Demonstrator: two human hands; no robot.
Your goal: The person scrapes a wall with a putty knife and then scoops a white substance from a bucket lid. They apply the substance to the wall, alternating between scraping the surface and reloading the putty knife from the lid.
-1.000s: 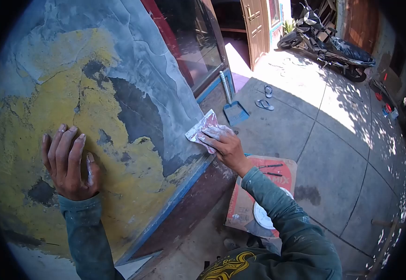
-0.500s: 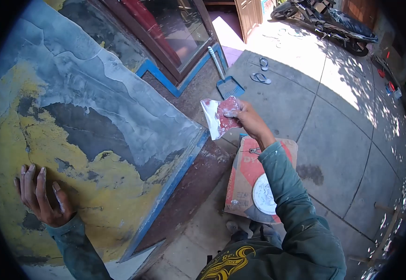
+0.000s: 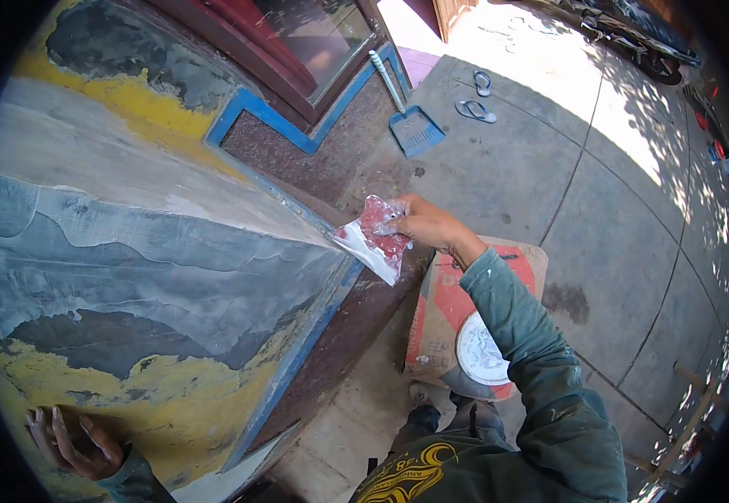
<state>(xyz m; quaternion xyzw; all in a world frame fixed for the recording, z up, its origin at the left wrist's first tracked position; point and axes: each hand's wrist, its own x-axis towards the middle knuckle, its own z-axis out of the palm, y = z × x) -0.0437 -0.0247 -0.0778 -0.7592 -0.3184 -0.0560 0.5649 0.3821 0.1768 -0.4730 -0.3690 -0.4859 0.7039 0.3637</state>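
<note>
Scraper (image 3: 388,240), red, flat, its face carrying white paste (image 3: 371,255), is sitting near the centre of the frame. Head view: right hand (image 3: 431,225) is pinching the scraper by its upper-right part, thumb and fingers closed on it. From this grip the blade is extending toward the lower left; its long, coated edge is slanting from upper left to lower right, the upper-left end overlapping the corner of the wall (image 3: 130,277) in view. Contact there: cannot tell. Right hand is clearly the nearer one; left hand (image 3: 80,448), holding nothing visible, is lying at the lower left against the yellow part of the wall, fingers spread. Surface: grey coating is covering the middle of the wall, with darker and yellow patches showing below; blue trim (image 3: 285,381) is running down its edge. Room: cardboard box (image 3: 440,327), bearing a round white lid (image 3: 480,356), is standing below the right forearm. Blue dustpan (image 3: 416,132) is resting at upper centre, sandals (image 3: 475,111) lying to its right on the concrete floor (image 3: 540,168).
</note>
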